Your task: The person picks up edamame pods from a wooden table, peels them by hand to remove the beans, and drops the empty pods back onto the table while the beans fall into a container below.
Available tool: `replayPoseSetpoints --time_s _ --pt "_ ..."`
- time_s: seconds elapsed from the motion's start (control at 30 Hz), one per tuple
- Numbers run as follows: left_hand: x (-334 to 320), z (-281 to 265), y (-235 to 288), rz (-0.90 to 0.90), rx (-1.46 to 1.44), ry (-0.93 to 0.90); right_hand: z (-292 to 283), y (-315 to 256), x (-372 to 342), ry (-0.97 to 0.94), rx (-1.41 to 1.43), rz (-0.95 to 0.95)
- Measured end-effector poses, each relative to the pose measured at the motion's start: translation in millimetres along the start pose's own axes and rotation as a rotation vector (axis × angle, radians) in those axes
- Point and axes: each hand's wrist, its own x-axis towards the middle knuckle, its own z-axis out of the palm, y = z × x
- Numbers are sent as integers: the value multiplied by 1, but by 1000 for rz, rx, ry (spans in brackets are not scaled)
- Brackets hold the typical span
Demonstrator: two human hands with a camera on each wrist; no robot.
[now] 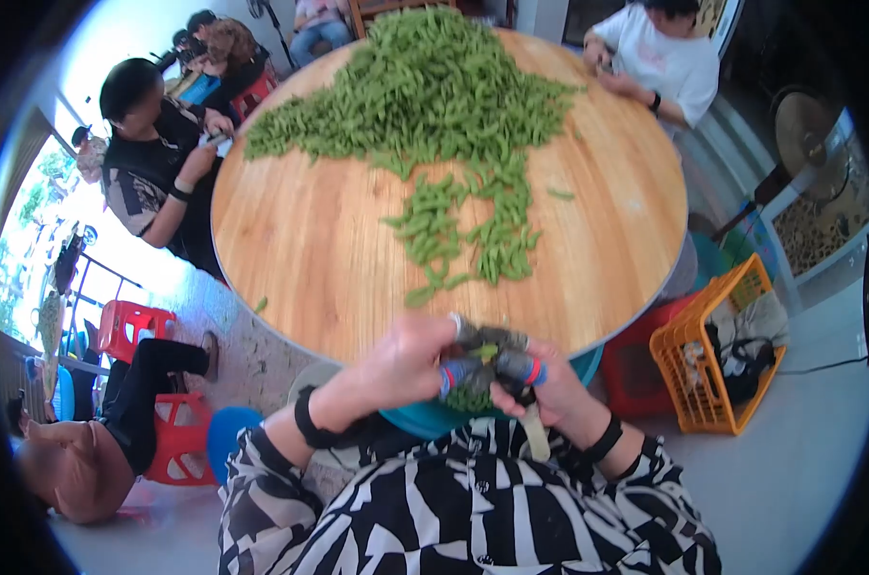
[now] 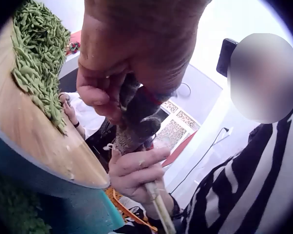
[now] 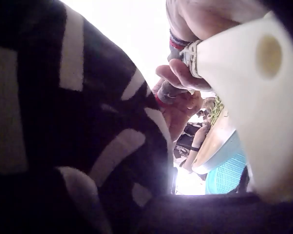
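Note:
In the head view my left hand [image 1: 405, 359] and right hand [image 1: 557, 388] meet at the near edge of the round wooden table [image 1: 607, 240]. Dark grey covers with red and blue bands sit on several fingertips. Between them my left fingers pinch a green pod [image 1: 489, 352]. My right hand grips a tool by its pale handle [image 1: 535, 436], which has a hole near its end and string round its upper part; its working end is hidden by the fingers. Below the hands, a teal tub [image 1: 410, 422] holds green pieces. A pile of green soybean pods [image 1: 434, 86] covers the table's far side.
Loose pods [image 1: 497, 235] trail from the pile toward me. One person [image 1: 156, 153] sits at the left, another [image 1: 660, 62] at the far right. An orange crate [image 1: 717, 345] stands right of the table, red stools [image 1: 177, 436] to the left.

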Motion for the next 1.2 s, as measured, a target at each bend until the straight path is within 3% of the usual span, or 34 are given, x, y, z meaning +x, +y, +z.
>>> replayPoseSetpoints --time_s 0.13,0.17,0.27,0.47,0.57,0.67,0.7,0.77,0.87,1.0,1.07,1.13,1.17,1.2 --pt "1 3 6 301 405 60 -1 -4 0 6 -50 28" --pt "-3 5 7 312 424 80 0 -4 0 14 76 77" --pt "-6 4 10 320 492 62 3 -4 -3 -27 69 46" --pt "-6 2 2 106 83 51 3 4 -2 -19 52 -70" --pt "-3 6 -2 137 -62 42 5 0 -3 36 36 -55" --pt "-4 10 -4 117 -33 24 5 6 -5 116 -81 -136" --pt "-3 10 -2 91 -11 66 -2 8 -2 151 -10 -76" --pt "1 12 2 233 -212 171 18 3 -3 183 -26 -189" --pt "2 9 -2 142 -206 98 16 3 -2 185 -66 -253" --pt "0 15 -6 163 -250 165 26 1 -3 198 5 -259" --pt "3 18 -17 116 -452 79 25 1 -2 190 3 -202" --pt "3 17 -15 64 -469 55 29 0 -3 198 -193 -276" --pt "2 18 -13 11 -497 15 33 0 -6 412 -286 -244" --pt "2 18 -10 10 -500 22 27 2 -6 410 -291 -240"
